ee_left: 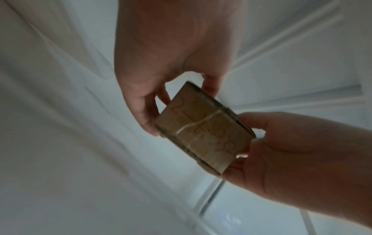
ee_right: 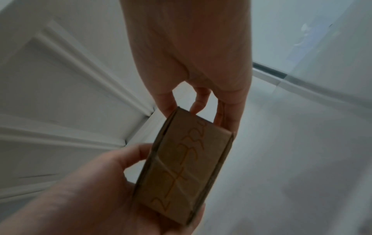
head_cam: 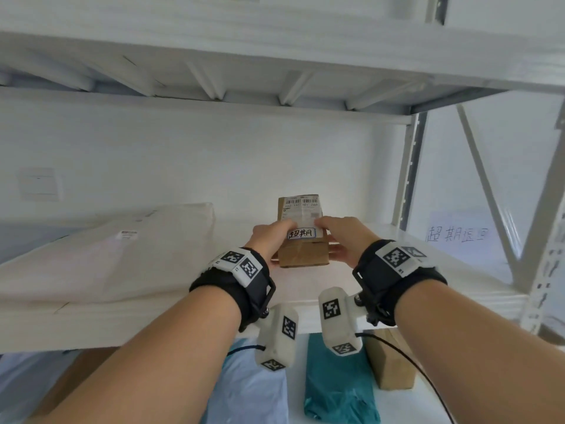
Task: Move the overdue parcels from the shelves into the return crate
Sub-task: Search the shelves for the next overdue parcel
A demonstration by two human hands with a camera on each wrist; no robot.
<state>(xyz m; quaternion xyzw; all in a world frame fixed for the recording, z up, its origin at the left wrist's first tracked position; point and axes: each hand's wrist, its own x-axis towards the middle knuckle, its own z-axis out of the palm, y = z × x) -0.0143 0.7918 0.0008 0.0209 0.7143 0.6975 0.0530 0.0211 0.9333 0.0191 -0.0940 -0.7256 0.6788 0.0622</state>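
Note:
A small brown cardboard parcel (head_cam: 302, 249) with a barcode label and a handwritten sticker is on or just above the white shelf (head_cam: 308, 286); contact with the shelf is unclear. My left hand (head_cam: 269, 237) grips its left side and my right hand (head_cam: 344, 238) grips its right side, fingers curled over the top. In the left wrist view the parcel (ee_left: 203, 132) shows an orange-printed face between my left hand (ee_left: 171, 71) and right hand (ee_left: 292, 151). The right wrist view shows the same parcel (ee_right: 187, 167) between my right hand (ee_right: 197, 63) and left hand (ee_right: 96, 195). No crate is in view.
A large flat white parcel (head_cam: 116, 249) lies on the same shelf to the left. On the shelf below are a light blue bag (head_cam: 253, 390), a teal bag (head_cam: 336, 384) and a brown box (head_cam: 391, 362). An upright post (head_cam: 409, 169) stands at the right; another shelf (head_cam: 275, 56) runs overhead.

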